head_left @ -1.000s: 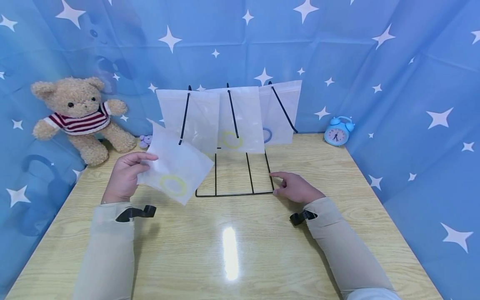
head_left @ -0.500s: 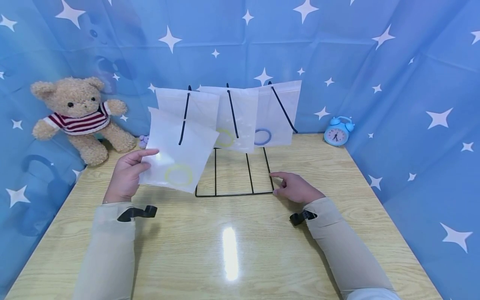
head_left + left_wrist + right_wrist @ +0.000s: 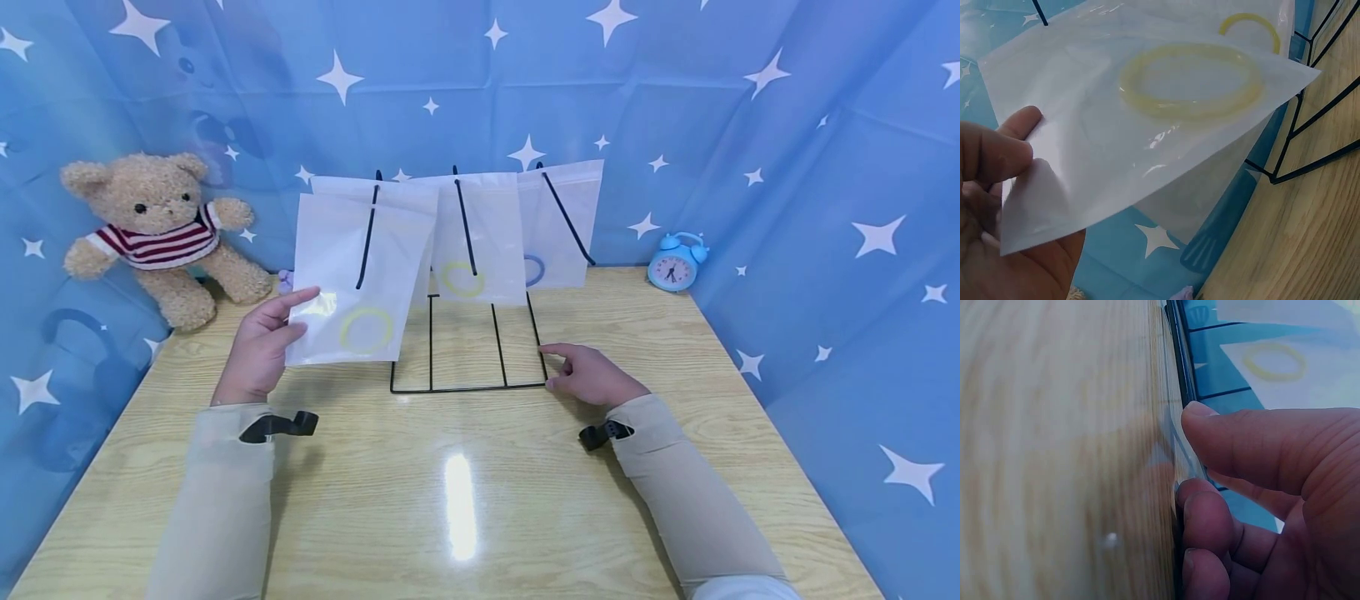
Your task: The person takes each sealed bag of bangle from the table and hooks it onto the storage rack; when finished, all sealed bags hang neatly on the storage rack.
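Note:
My left hand (image 3: 258,350) pinches the lower left edge of a white zip bag (image 3: 330,258) with a yellow ring (image 3: 1191,115) inside. The left hook rod (image 3: 367,242) shows over the bag's upper face. Behind it hangs another white bag (image 3: 423,196), mostly covered. A middle bag (image 3: 498,225) with a yellow ring and a right bag (image 3: 573,192) with a blue ring (image 3: 534,271) hang on the other hooks. My right hand (image 3: 596,373) grips the right front of the black wire rack's base (image 3: 465,388) between thumb and fingers, low at the table.
A teddy bear (image 3: 161,212) in a striped sweater sits at the back left, beside a small purple toy (image 3: 286,282). A blue alarm clock (image 3: 673,268) stands at the back right. Behind the wooden table (image 3: 360,492) hangs a starry blue curtain (image 3: 750,150).
The held bag has turned from tilted to nearly upright and risen, its top now near the hook's upper end. The hanging bags swayed slightly. My right hand stays in place.

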The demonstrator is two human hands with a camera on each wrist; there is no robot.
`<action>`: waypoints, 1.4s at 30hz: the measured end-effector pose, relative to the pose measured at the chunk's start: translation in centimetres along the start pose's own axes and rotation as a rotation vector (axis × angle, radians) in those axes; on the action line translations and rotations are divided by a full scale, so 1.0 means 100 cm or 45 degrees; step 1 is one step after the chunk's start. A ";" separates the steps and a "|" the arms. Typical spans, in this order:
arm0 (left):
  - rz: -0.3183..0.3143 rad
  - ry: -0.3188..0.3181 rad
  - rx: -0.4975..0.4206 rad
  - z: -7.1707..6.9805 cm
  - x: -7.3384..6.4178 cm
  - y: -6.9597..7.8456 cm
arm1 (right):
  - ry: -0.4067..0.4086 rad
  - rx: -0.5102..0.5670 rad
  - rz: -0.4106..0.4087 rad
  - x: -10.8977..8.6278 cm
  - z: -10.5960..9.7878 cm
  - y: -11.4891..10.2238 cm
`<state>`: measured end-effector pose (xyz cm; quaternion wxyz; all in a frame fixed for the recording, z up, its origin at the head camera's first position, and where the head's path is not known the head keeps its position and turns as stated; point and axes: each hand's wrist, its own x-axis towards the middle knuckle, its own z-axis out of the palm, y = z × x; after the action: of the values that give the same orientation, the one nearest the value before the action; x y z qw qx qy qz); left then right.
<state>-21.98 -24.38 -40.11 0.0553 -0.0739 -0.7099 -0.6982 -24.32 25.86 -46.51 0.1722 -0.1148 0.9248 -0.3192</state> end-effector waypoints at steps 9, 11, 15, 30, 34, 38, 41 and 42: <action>0.107 -0.003 0.071 0.011 -0.001 0.002 | 0.001 -0.007 -0.003 0.000 0.000 0.000; 0.092 0.011 0.107 0.014 -0.001 0.003 | 0.000 0.001 0.001 0.000 -0.001 -0.001; 0.072 0.005 0.164 0.019 -0.001 0.005 | -0.007 0.022 0.003 -0.001 -0.001 -0.001; 0.094 -0.077 0.295 0.028 0.001 0.001 | -0.005 0.037 0.011 0.000 -0.001 0.000; 0.092 -0.070 0.301 0.027 0.002 -0.001 | -0.001 0.037 0.014 0.000 -0.001 0.000; 0.062 -0.090 0.265 0.025 0.004 -0.002 | -0.005 0.043 0.015 0.000 -0.001 0.000; 0.023 -0.103 0.246 0.025 0.005 -0.003 | -0.012 0.045 0.019 -0.001 0.000 0.000; 0.015 -0.108 0.239 0.024 0.005 -0.004 | -0.011 0.045 0.023 -0.001 0.000 0.000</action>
<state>-22.45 -21.93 -40.47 0.0358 -0.1019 -0.7734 -0.6246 -24.24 25.90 -46.47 0.1810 -0.1046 0.9194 -0.3333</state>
